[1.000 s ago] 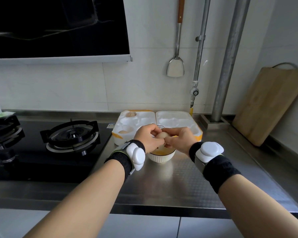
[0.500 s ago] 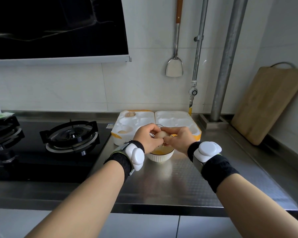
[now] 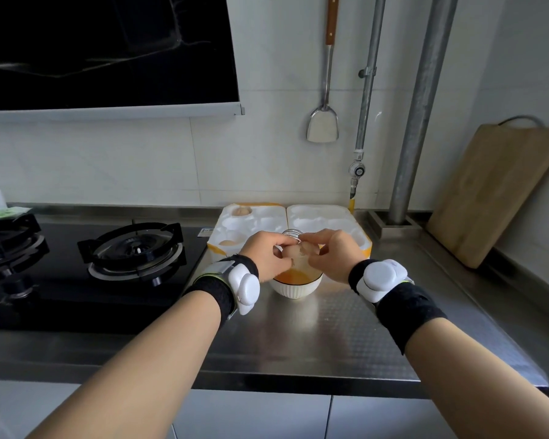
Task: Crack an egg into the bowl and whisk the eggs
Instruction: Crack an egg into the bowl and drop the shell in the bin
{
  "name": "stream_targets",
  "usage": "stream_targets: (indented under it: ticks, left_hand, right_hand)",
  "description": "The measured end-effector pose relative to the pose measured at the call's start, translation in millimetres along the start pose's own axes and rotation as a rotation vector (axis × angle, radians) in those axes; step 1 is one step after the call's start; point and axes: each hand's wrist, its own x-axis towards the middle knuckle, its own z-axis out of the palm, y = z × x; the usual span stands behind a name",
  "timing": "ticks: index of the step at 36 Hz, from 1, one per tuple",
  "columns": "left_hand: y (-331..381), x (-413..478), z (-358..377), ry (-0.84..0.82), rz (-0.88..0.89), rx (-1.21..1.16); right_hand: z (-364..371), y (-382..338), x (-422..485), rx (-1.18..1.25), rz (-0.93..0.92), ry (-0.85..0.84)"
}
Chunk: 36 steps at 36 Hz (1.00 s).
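Observation:
A pale brown egg (image 3: pixel 297 251) is held over a white ribbed bowl (image 3: pixel 295 288) on the steel counter. My left hand (image 3: pixel 267 255) grips its left half and my right hand (image 3: pixel 333 253) its right half, and the shell is split between them. Clear egg white hangs from the gap down toward the bowl. Yellow egg (image 3: pixel 293 276) lies in the bowl. A wire whisk (image 3: pixel 290 232) peeks out behind my fingers; its handle is hidden.
A white foam egg tray (image 3: pixel 324 217) with two eggs sits behind the bowl. A black gas hob (image 3: pixel 133 251) is on the left. A wooden cutting board (image 3: pixel 495 191) leans at the right wall. A spatula (image 3: pixel 323 128) and pipes hang on the back wall.
The whole egg held between both hands has been pulled apart into two halves, and egg white now runs down toward the bowl.

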Motion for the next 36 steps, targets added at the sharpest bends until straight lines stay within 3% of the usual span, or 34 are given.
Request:
stream_targets:
  ticks: [13, 18, 25, 32, 36]
  left_hand:
    - [0.7, -2.3, -9.7, -0.004, 0.059, 0.101]
    - [-0.6, -3.4, -11.4, 0.057, 0.025, -0.007]
    - [-0.4, -4.4, -9.5, 0.088, -0.035, -0.142]
    - [5.4, -6.9, -8.1, 0.052, -0.308, -0.617]
    - [13.5, -10.8, -10.2, -0.01, -0.397, -0.891]
  right_hand:
    - [-6.1, -4.1, -5.0, -0.028, -0.023, 0.051]
    - [-4.3, -4.8, -7.7, 0.103, 0.01, 0.139]
    - [-2.4, -7.0, -11.8, 0.181, 0.046, 0.114]
    - [-1.7, -17.0, -8.3, 0.557, 0.155, 0.163]
    - [5.1, -26.2, -4.0, 0.559, 0.144, 0.183]
